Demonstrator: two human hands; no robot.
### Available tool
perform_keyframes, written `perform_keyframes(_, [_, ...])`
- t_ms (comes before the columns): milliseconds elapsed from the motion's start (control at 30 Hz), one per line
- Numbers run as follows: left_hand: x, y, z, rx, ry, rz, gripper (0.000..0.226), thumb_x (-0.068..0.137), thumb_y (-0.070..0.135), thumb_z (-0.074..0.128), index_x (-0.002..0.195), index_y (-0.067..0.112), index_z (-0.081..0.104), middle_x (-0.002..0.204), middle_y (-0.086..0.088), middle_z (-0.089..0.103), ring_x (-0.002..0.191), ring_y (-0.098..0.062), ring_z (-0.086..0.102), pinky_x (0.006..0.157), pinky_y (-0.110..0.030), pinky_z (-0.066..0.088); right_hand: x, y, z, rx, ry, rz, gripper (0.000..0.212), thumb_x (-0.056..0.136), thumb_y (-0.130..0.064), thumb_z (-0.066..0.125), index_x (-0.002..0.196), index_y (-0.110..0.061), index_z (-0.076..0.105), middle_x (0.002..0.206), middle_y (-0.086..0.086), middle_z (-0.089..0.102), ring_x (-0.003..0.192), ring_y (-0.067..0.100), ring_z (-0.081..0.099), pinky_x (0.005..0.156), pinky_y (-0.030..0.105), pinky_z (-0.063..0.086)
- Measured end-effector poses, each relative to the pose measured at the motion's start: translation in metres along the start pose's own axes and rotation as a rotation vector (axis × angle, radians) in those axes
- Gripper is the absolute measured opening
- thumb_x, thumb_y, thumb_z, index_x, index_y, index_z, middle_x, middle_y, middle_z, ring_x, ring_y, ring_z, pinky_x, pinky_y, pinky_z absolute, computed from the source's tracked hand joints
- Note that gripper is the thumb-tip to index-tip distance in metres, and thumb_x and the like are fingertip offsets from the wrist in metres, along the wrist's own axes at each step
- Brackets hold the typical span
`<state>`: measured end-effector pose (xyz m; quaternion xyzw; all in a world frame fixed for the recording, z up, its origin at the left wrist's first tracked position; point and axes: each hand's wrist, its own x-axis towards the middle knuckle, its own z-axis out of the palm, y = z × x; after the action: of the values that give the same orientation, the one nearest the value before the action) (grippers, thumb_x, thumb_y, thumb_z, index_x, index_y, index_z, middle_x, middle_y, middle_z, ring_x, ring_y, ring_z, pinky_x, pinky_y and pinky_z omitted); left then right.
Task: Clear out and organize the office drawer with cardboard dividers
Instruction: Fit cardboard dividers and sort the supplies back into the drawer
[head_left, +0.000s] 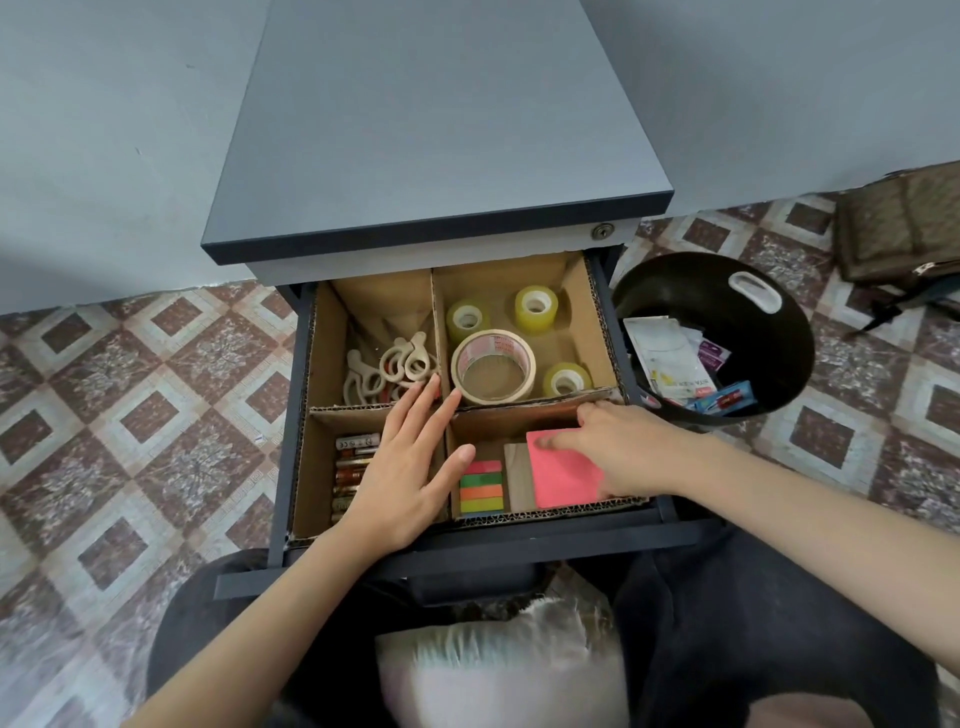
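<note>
Past the pillow (498, 670), the left hand (405, 467) lay flat on the dividers (519, 404). The right hand (623, 452) pressed fingertips on the pink pad (566, 478), which probably needed sliding flush into its corner.

Left hand (410, 462) lies flat; right hand (618, 447) curls its fingers.

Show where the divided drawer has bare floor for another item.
Clearest bare floor: between the large beige tape roll and the small yellowish tape rolls. Behind the beige scissors is too shadowed to judge. Crowded, near side: batteries by the left hand, striped sticky flags, and the pink note pad under the right hand.
</note>
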<state>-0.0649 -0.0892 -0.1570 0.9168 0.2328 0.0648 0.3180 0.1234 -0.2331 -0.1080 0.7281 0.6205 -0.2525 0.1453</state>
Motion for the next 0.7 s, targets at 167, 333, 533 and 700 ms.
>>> perform_keyframes(167, [-0.001,0.001,-0.001,0.0,-0.008,-0.01,0.076,0.077,0.083,0.007,0.14,0.04,0.013,0.155,0.015,0.005,0.141,0.003,-0.009,0.114,-0.024,0.001,0.007,-0.01,0.005,-0.079,-0.019,-0.028,0.076,0.095,-0.002,0.037,0.148,-0.043,0.0,0.122,0.017,0.043,0.11,0.03,0.046,0.086,0.033,0.038])
perform_keyframes(333, [-0.001,0.002,-0.001,0.001,-0.008,-0.017,0.075,0.077,0.082,0.007,0.14,0.041,0.014,0.154,0.016,0.005,0.14,0.004,-0.009,0.114,-0.023,0.001,0.014,-0.01,0.009,-0.104,0.012,-0.029,0.064,0.095,-0.004,0.032,0.146,-0.04,0.02,0.123,0.016,0.044,0.109,0.03,0.049,0.086,0.035,0.039])
perform_keyframes(533, [0.0,0.002,-0.001,-0.004,-0.008,-0.024,0.076,0.077,0.082,0.008,0.14,0.04,0.014,0.153,0.017,0.005,0.139,0.006,-0.009,0.114,-0.025,0.002,0.014,-0.015,0.009,-0.102,-0.016,-0.001,0.058,0.096,-0.007,0.033,0.146,-0.035,0.024,0.123,0.017,0.046,0.111,0.032,0.049,0.087,0.037,0.04])
perform_keyframes(700, [0.0,0.002,-0.001,-0.004,-0.003,-0.022,0.074,0.078,0.081,0.008,0.139,0.041,0.015,0.153,0.017,0.006,0.139,0.006,-0.008,0.114,-0.024,0.001,0.008,-0.014,0.006,0.05,-0.023,-0.025,0.063,0.096,-0.003,0.031,0.148,-0.037,0.02,0.106,0.01,0.047,0.099,0.027,0.053,0.074,0.033,0.042])
